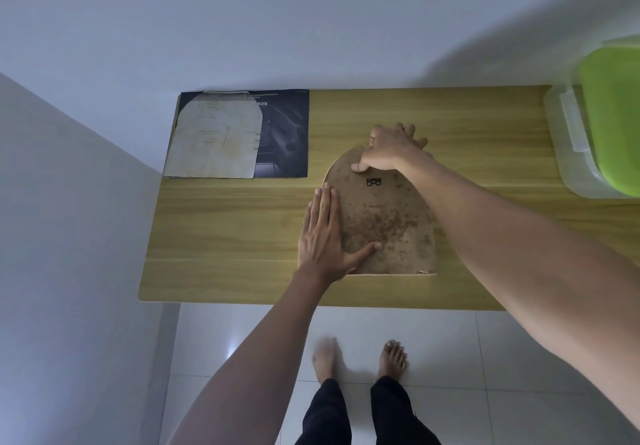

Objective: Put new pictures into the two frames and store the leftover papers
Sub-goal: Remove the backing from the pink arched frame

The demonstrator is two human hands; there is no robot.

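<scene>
An arch-shaped picture frame lies face down in the middle of the wooden table (pixel 221 229), showing its stained brown backing board (pixel 384 226) with a small black hanger (pixel 373 182). My left hand (pixel 327 236) lies flat along the frame's left edge, fingers straight, thumb on the backing. My right hand (pixel 388 150) grips the arched top, thumb on the backing and fingers curled over the far edge. At the back left, a yellowed arch-shaped paper (pixel 218 139) lies on a dark printed sheet (pixel 284 132).
A clear plastic box (pixel 568 139) with a green lid (pixel 613 112) stands at the table's right end. White walls bound the table at the back and left. Below the near edge are a tiled floor and my bare feet.
</scene>
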